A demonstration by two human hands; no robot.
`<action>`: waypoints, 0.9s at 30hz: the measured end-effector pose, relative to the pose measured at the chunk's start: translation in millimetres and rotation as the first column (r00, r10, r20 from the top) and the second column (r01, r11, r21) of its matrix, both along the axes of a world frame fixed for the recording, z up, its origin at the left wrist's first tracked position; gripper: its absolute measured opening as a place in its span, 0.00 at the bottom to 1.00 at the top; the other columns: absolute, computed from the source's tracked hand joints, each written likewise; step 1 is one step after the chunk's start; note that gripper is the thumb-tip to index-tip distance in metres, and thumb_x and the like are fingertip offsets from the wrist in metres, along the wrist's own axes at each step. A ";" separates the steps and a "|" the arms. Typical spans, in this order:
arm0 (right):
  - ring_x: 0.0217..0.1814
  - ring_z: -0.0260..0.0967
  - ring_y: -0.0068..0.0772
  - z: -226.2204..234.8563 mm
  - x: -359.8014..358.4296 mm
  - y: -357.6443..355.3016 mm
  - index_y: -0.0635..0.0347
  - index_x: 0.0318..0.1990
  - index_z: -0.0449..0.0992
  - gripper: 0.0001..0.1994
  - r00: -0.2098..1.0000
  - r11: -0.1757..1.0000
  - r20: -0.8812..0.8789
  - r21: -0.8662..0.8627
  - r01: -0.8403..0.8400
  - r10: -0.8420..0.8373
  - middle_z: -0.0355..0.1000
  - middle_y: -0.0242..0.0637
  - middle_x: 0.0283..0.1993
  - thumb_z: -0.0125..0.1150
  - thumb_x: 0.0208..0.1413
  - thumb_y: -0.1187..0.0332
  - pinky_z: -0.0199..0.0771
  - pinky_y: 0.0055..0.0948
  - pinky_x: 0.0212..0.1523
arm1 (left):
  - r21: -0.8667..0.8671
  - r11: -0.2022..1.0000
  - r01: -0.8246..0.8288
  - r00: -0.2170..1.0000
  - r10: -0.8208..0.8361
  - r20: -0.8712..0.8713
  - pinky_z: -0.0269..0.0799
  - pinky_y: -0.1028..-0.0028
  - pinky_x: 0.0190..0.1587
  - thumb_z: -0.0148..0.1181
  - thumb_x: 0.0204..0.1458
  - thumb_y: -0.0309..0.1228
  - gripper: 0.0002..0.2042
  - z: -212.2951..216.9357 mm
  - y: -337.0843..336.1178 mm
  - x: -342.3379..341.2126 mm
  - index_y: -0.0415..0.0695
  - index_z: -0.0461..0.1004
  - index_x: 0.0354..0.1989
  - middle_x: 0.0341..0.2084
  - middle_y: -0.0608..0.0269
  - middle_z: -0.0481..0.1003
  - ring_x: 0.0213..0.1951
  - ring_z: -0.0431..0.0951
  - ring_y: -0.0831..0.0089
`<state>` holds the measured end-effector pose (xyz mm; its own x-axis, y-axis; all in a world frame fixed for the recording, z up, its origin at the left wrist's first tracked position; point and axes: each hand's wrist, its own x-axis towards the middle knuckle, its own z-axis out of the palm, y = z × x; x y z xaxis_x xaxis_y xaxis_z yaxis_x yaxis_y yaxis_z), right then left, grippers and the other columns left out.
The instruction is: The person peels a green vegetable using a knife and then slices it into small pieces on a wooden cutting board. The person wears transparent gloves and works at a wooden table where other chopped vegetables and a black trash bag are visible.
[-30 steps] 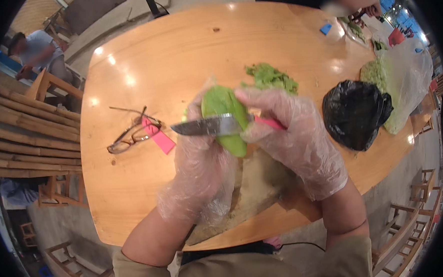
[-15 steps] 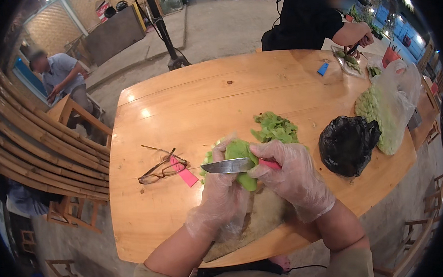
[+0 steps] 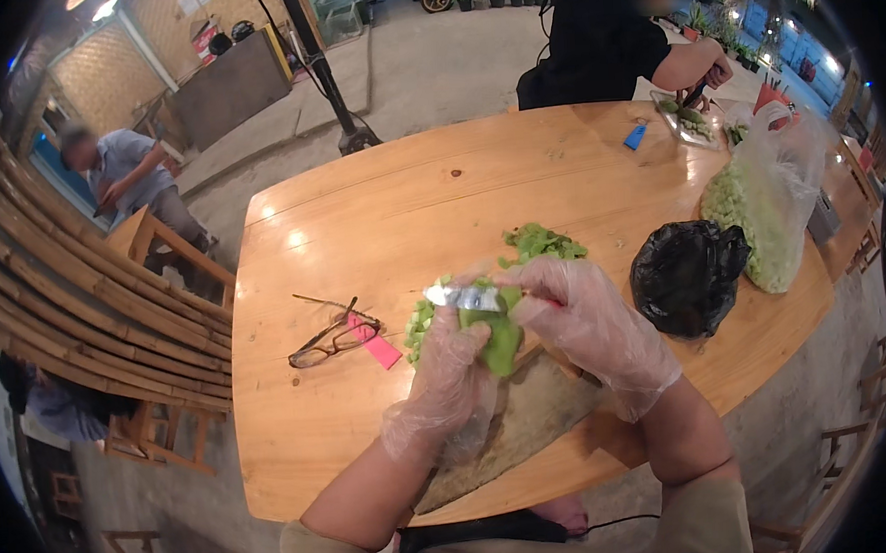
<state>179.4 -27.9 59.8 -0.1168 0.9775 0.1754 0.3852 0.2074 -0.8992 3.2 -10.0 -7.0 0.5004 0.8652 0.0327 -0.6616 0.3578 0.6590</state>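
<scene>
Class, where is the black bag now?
In the head view, the black bag is at right on the table, between the right hand and the clear bag.

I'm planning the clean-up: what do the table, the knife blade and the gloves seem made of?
Table: probably varnished wood, with knots and glossy highlights. Knife blade: likely polished metal, given its bright glare. Gloves: apparently thin plastic, being see-through, shiny and wrinkled.
</scene>
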 end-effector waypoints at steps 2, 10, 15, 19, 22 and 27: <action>0.33 0.73 0.39 1.9 3.5 4.3 0.60 0.48 0.79 0.15 0.997 0.993 -0.012 -0.097 0.071 -0.073 0.76 0.44 0.32 0.60 0.58 0.61 0.71 0.34 0.36 | -0.016 0.997 -0.075 0.997 0.074 -0.024 0.73 0.65 0.49 0.68 0.50 0.39 0.34 1.1 4.4 -1.0 0.48 0.58 0.64 0.50 0.55 0.71 0.49 0.73 0.65; 0.27 0.61 0.48 -0.9 41.2 14.5 0.68 0.37 0.75 0.21 0.879 0.958 0.414 -0.050 0.282 -0.237 0.68 0.52 0.27 0.51 0.63 0.53 0.68 0.39 0.36 | -0.071 0.987 -0.142 0.990 0.140 -0.026 0.72 0.65 0.44 0.65 0.52 0.39 0.28 5.6 8.3 1.8 0.50 0.61 0.61 0.47 0.55 0.71 0.43 0.73 0.64; 0.26 0.59 0.47 -0.3 48.5 13.6 0.70 0.32 0.73 0.22 0.923 0.961 0.301 -0.065 0.270 -0.239 0.63 0.56 0.25 0.51 0.63 0.54 0.66 0.40 0.34 | -0.078 0.984 -0.161 0.987 0.160 -0.013 0.73 0.64 0.46 0.65 0.52 0.37 0.28 9.8 7.1 3.0 0.50 0.61 0.60 0.49 0.54 0.70 0.45 0.73 0.63; 0.30 0.67 0.49 1.0 46.9 13.5 0.70 0.36 0.76 0.21 0.892 0.946 0.342 -0.027 0.324 -0.296 0.69 0.58 0.28 0.53 0.63 0.55 0.69 0.39 0.38 | -0.090 0.984 -0.153 0.988 0.152 -0.018 0.73 0.64 0.46 0.65 0.52 0.36 0.28 6.6 9.6 -2.7 0.49 0.61 0.60 0.49 0.53 0.70 0.47 0.72 0.63; 0.41 0.74 0.51 -13.8 47.3 11.1 0.67 0.44 0.79 0.19 0.864 0.908 0.289 0.214 0.361 -0.412 0.76 0.56 0.37 0.55 0.62 0.57 0.72 0.39 0.46 | -0.112 0.983 -0.143 0.990 0.142 -0.020 0.73 0.64 0.46 0.65 0.52 0.36 0.28 3.6 10.0 -3.1 0.49 0.61 0.61 0.49 0.52 0.70 0.46 0.73 0.63; 0.51 0.74 0.53 -13.3 59.9 12.5 0.63 0.51 0.79 0.19 0.862 0.934 0.362 0.115 0.337 -0.356 0.77 0.55 0.45 0.57 0.61 0.57 0.71 0.43 0.53 | -0.135 0.978 -0.161 0.987 0.161 -0.011 0.74 0.65 0.45 0.64 0.54 0.37 0.26 1.8 8.8 4.2 0.49 0.62 0.60 0.49 0.53 0.71 0.43 0.74 0.62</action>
